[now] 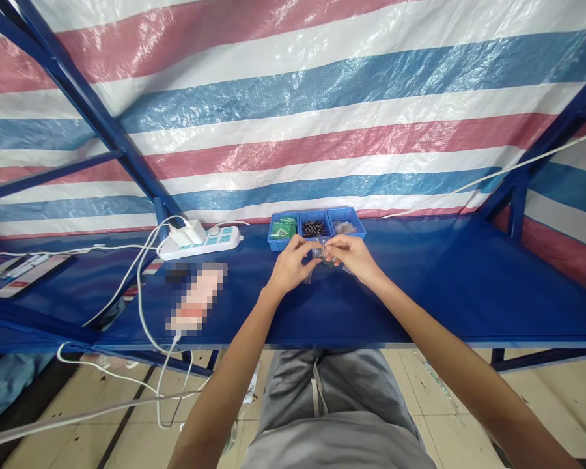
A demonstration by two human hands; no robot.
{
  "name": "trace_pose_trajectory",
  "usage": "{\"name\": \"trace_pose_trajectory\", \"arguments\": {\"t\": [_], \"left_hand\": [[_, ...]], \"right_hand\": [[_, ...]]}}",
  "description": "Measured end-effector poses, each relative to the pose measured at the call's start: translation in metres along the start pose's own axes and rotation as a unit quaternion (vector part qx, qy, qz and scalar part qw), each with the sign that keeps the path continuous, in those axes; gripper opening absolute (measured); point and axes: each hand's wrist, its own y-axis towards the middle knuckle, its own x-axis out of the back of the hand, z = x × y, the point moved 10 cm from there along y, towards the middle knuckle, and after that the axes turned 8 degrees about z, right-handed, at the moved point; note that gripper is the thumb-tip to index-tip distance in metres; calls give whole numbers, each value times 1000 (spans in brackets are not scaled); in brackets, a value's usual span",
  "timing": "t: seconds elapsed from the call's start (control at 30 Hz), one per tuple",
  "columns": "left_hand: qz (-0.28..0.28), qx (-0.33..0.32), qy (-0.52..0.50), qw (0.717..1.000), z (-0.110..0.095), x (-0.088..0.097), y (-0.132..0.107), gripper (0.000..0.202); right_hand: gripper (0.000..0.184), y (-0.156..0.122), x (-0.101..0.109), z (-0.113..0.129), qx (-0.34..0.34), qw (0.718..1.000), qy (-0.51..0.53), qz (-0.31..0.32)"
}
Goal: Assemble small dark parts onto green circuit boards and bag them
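Note:
Just in front of a row of blue bins, my left hand [290, 266] pinches one side of a small clear plastic bag [318, 252]. My right hand [355, 258] has its fingertips closed on the bag's other side. Something small and green shows under the right fingers, too hidden to name. The left blue bin [269, 244] contains green flat pieces [283, 228]. Small dark parts with brassy glints [314, 228] fill the middle bin, and clear plastic bags [344, 227] lie in the right one.
A white power strip [202, 246] with plugged-in chargers stands left of the bins. Nearer lies a blurred-out pinkish object [198, 299] on a white cable [144, 312]. Blue frame posts [107, 124] and a striped tarp [322, 143] bound the blue table [459, 286].

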Motion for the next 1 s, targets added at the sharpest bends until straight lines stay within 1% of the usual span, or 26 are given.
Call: {"name": "trace_pose_trajectory", "arguments": {"t": [0.07,0.13,0.3,0.47,0.6,0.73,0.83,0.93,1.0], "left_hand": [[-3,2,9,1000,1,-1,0,28],[-17,1,20,1000,2,0,-1,26],[-41,-12,35,998,1,4,-1,23],[-35,-7,25,999,-1,4,1,25],[-22,3,13,1000,-1,4,2,27],[-19,22,-2,1000,4,3,2,29],[-16,40,-20,999,9,1,1,35],[-4,33,-22,999,9,-2,1,33],[4,23,-16,1000,7,-4,1,33]], "right_hand": [[27,-1,-5,2,-2,1000,8,21],[27,-1,-8,4,-2,999,6,36],[27,1,-6,2,6,999,22,32],[28,1,-9,4,21,998,21,50],[27,0,-11,8,32,998,6,50],[26,0,-10,7,30,998,-36,45],[24,1,-8,6,27,998,-42,38],[22,2,-5,4,23,999,-34,24],[25,2,-3,3,22,999,-22,17]]}}
